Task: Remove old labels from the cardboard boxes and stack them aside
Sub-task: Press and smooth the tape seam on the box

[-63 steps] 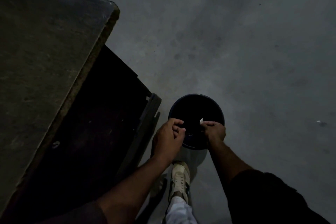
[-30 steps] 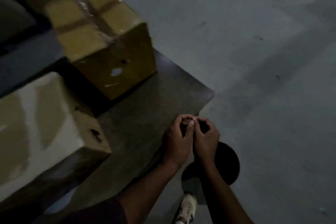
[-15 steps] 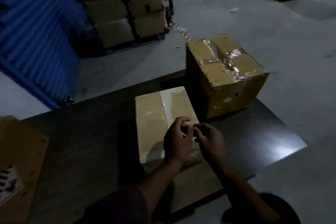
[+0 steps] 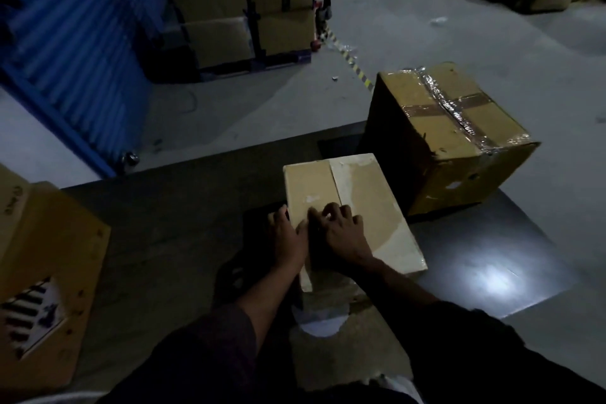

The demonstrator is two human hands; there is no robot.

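A long cardboard box (image 4: 360, 203) lies on the dark table (image 4: 170, 239) in front of me, its top showing pale patches of torn label residue. My left hand (image 4: 287, 239) rests at the box's left edge, fingers on the side. Fingers spread, my right hand (image 4: 341, 233) presses flat on the box top. A white label remnant (image 4: 321, 326) shows on the box's near face. A larger taped box (image 4: 449, 138) stands at the table's far right corner.
A box with a barcode label (image 4: 36, 275) sits at the table's left edge. Stacked cartons on a rack (image 4: 246, 6) stand across the grey floor (image 4: 426, 43). A blue shutter (image 4: 65, 26) fills the left. Yellow-black tape (image 4: 347, 56) marks the floor.
The view swung up from the black bin on the floor to the table. My hands, pinched together before, have separated and come down onto the long box.
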